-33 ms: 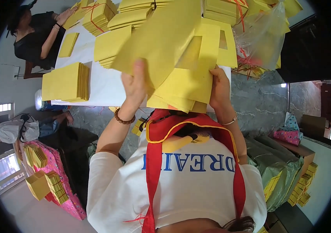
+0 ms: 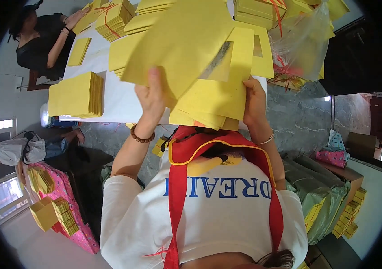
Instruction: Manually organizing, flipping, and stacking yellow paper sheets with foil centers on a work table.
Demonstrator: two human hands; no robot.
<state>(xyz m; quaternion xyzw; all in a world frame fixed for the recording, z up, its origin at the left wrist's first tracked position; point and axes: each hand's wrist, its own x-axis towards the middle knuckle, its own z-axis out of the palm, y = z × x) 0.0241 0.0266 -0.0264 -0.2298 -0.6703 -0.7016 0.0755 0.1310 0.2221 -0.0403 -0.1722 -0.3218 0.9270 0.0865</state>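
Note:
A large flat yellow paper sheet [image 2: 177, 49] is lifted at a slant in my left hand [image 2: 152, 96], the thumb on top and the fingers hidden beneath. Under it lies a yellow paper piece with a clear window [image 2: 241, 67]. My right hand [image 2: 256, 101] pinches that piece's right edge between thumb and fingers. More loose yellow paper pieces [image 2: 195, 117] lie fanned out at the near table edge, in front of my red apron [image 2: 179, 154].
Stacks of yellow paper [image 2: 72, 96] stand on the white table [image 2: 117, 101], some tied with red string. A clear plastic bag [image 2: 301, 49] hangs at the far right. One person [image 2: 43, 42] works at the far left; another [image 2: 20, 150] bends lower left. Green-wrapped bundles [image 2: 312, 190] stand at right.
My left hand has shifted slightly left, swinging the lifted yellow sheet the same way. More of the clear window beneath it shows. My right hand has barely moved.

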